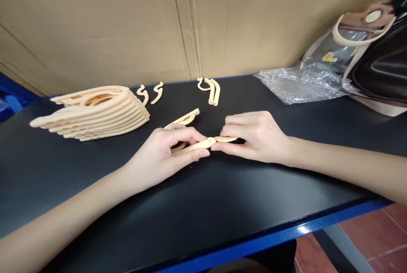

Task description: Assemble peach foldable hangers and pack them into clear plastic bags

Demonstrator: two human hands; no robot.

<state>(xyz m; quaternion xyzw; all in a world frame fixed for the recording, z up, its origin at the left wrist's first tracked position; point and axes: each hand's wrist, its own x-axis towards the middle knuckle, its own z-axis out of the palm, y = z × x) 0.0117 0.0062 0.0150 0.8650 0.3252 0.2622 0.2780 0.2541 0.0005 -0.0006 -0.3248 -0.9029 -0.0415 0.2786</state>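
Observation:
Over the middle of the black table, my left hand (167, 148) pinches a cream plastic hanger arm (193, 146) between thumb and fingers. The arm's rounded end, which has a small hole, points right. My right hand (254, 135) is closed on a thin curved cream hanger piece (226, 139) that meets that end. Its far part is hidden by my fingers, and I cannot tell whether the two pieces are joined. Just behind my left hand lies another cream hanger part (187, 117), partly covered by the hand.
A leaning stack of cream folding hangers (127, 116) stands at left. Two loose hooks (158, 93) lie beside it. Farther right are another hook (200, 83) and two curved arms (216, 93). Clear plastic film (286, 84), a bottle (337, 48) and a black bag (381, 65) occupy the right. Cardboard (127, 23) stands behind.

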